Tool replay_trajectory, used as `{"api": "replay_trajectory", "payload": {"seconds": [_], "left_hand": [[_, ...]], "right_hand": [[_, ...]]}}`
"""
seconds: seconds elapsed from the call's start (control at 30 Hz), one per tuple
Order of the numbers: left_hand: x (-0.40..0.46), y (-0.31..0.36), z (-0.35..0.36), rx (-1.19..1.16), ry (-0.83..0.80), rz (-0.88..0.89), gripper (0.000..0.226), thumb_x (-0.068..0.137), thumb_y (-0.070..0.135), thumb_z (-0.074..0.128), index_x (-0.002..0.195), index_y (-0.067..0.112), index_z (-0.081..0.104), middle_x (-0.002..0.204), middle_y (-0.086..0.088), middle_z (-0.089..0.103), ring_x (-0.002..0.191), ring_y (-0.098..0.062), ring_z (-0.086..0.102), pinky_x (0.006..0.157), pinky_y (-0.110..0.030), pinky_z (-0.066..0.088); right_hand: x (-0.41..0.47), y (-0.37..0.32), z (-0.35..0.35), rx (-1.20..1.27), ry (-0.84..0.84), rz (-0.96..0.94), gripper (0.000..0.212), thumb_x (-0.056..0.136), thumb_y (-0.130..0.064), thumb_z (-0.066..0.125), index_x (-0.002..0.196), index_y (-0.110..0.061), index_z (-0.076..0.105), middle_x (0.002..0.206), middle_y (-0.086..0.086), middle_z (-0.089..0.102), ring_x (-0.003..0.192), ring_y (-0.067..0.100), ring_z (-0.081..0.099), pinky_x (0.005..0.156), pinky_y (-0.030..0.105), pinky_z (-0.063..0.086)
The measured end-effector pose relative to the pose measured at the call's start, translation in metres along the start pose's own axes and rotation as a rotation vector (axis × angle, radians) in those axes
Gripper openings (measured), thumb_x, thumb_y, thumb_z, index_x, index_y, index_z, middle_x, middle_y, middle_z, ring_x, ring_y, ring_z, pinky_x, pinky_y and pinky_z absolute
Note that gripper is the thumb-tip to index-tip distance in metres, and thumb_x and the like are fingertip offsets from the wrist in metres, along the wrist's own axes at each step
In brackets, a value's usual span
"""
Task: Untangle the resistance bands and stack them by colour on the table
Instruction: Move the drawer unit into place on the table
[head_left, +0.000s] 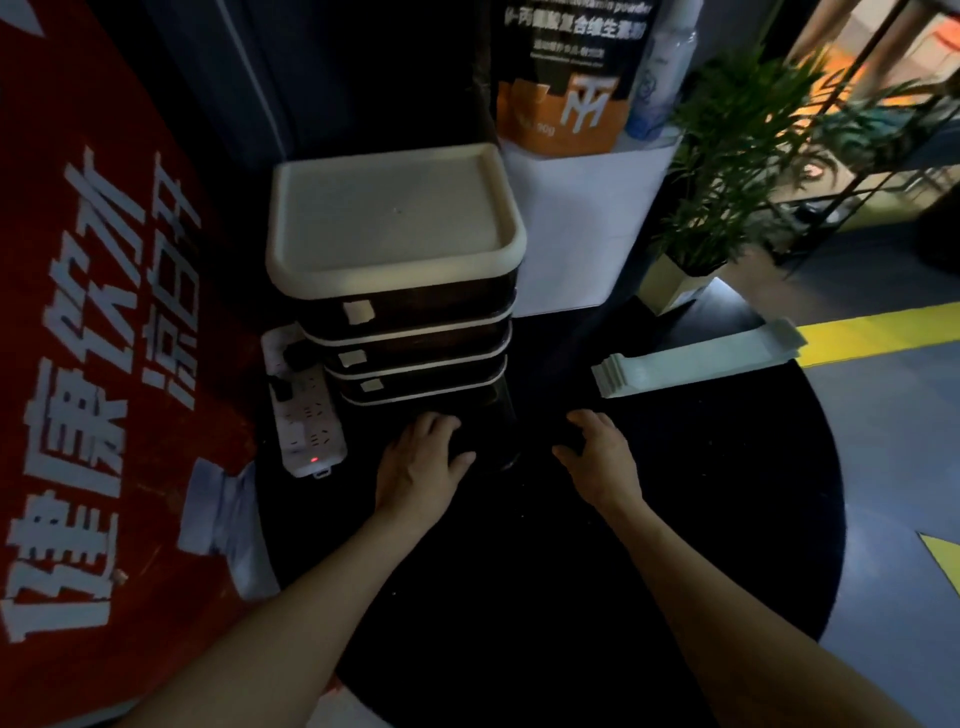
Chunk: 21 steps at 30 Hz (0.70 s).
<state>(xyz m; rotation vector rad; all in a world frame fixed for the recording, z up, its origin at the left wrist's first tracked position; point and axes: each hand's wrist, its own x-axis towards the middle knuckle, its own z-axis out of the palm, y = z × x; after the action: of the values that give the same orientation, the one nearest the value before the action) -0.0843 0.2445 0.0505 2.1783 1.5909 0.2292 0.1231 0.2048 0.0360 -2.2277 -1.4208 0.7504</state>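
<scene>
Both of my hands reach across the round black table (675, 519) toward the foot of a drawer unit. My left hand (423, 467) has its fingers and thumb curled round something dark, apparently a black band (511, 447), which barely shows against the dark table. My right hand (600, 457) pinches the same dark thing about a hand's width to the right. A flat stack of pale green bands (696, 358) lies at the table's far right edge. A pale lavender stack of bands (218, 519) lies at the table's left edge.
A drawer unit (395, 270) with a cream tray top stands at the back of the table, just beyond my hands. A white power strip (304, 405) lies to its left. A red banner (93, 364) fills the left, with a potted plant (727, 171) and a white box (576, 218) behind.
</scene>
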Motion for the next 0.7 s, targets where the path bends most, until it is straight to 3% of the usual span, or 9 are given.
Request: {"api": "replay_trajectory", "payload": {"seconds": [0.17,0.33,0.5,0.7], "left_hand": [[0.033,0.059,0.019,-0.091,-0.134,0.077,0.04,0.093,0.036,0.05,0.129,0.017,0.047,0.127,0.0,0.047,0.118,-0.018,0.047,0.096,-0.034,0.041],[0.063,0.122,0.05,-0.171,-0.182,-0.002,0.039,0.094,0.035,0.049,0.127,0.015,0.047,0.123,-0.004,0.049,0.114,-0.021,0.05,0.094,-0.037,0.043],[0.103,0.167,0.076,-0.353,-0.268,-0.261,0.05,0.095,0.039,0.046,0.135,0.011,0.037,0.133,-0.007,0.041,0.118,-0.023,0.047,0.098,-0.035,0.041],[0.148,0.182,0.102,-0.608,-0.404,-0.684,0.08,0.088,0.055,0.05,0.145,0.007,0.023,0.143,-0.011,0.035,0.123,-0.031,0.046,0.095,-0.038,0.044]], "right_hand": [[0.017,0.037,-0.039,0.005,0.055,0.022,0.041,0.086,-0.021,0.064,0.126,-0.013,0.053,0.124,0.003,0.05,0.111,0.023,0.05,0.084,0.033,0.046],[0.052,0.082,-0.077,-0.018,0.101,0.032,0.031,0.088,-0.019,0.06,0.118,-0.012,0.059,0.121,0.004,0.052,0.111,0.023,0.05,0.081,0.03,0.044],[0.093,0.123,-0.107,-0.054,0.076,0.013,0.032,0.089,-0.02,0.059,0.12,-0.014,0.059,0.121,0.005,0.051,0.115,0.025,0.046,0.09,0.038,0.046],[0.135,0.16,-0.128,-0.113,0.062,-0.035,0.034,0.09,-0.02,0.058,0.123,-0.013,0.056,0.123,0.007,0.049,0.114,0.028,0.044,0.092,0.036,0.041]]}}
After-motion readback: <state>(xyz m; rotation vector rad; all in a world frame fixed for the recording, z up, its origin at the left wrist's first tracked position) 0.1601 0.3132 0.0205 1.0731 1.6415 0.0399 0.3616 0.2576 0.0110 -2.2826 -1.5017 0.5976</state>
